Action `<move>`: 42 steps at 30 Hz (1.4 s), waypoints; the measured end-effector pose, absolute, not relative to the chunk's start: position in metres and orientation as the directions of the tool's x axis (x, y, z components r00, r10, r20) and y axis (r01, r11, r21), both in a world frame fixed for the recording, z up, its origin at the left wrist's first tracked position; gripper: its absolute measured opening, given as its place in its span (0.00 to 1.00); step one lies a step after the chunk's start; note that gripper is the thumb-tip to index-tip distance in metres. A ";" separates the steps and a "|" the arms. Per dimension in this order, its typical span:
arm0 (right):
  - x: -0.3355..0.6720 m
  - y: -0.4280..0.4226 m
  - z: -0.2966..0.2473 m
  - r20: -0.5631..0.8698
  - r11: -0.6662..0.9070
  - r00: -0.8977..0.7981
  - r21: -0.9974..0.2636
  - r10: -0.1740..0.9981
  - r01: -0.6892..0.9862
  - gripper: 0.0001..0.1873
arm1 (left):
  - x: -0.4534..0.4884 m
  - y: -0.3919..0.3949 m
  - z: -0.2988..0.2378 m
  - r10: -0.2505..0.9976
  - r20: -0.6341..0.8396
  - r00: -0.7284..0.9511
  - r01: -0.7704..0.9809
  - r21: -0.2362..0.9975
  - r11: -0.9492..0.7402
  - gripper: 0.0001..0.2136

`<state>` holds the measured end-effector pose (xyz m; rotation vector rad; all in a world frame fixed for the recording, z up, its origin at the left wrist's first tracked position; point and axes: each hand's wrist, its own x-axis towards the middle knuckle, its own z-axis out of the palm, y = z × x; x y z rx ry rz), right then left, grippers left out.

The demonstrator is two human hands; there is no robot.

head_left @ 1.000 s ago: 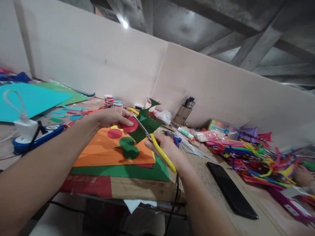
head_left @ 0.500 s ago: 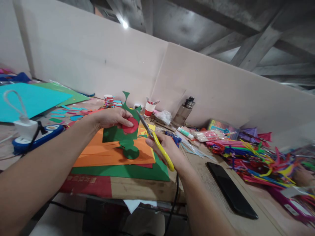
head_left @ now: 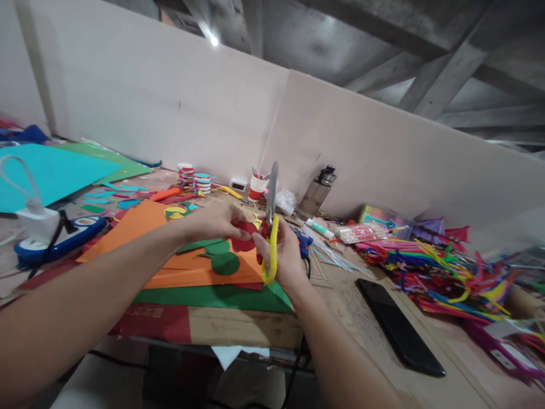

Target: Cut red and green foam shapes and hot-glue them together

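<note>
Compared with half a second ago, the right hand point(head_left: 286, 253) has come closer to the left hand point(head_left: 221, 222), the scissors point(head_left: 274, 238) have turned from leaning to almost upright, and the dark green cut sheet, which was behind the red disc point(head_left: 243, 238), is no more seen in the left grip. Now the red disc is in the air above the orange paper point(head_left: 187, 277), between the two hands. Thumb and fingers of the left hand are closed on its edge, and the right hand is closed around the yellow handle, with the blades pointing up and away from the person. The fingertips of the right hand come to the near side of the disc, but I cannot tell if they also pinch it. To handle the disc well like this, I judge it is better to hold it lightly by the rim, so that the thin paper does not bend. The blades should rest together and point away from the left fingers, and the right wrist should stay calm, because each turn of it swings the tips. Care is also good above the green circles point(head_left: 225, 263) lying on the orange paper, since a low sleeveless forearm could push them.
</note>
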<state>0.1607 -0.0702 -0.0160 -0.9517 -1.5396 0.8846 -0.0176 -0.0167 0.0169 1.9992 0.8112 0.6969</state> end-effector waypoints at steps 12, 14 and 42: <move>0.162 -0.072 -0.011 0.373 0.373 0.004 -0.926 0.928 0.059 0.23 | 0.011 -0.023 -0.004 0.879 0.220 0.423 -0.176 0.972 -0.158 0.12; 0.165 -0.071 -0.010 0.343 0.347 -0.052 -0.931 0.938 0.114 0.23 | 0.005 -0.019 0.001 0.906 0.197 0.374 -0.215 0.969 -0.122 0.11; 0.180 -0.071 -0.006 0.184 0.298 -0.260 -0.801 0.948 0.519 0.19 | -0.012 -0.008 0.013 0.948 0.168 0.270 -0.337 0.939 -0.070 0.14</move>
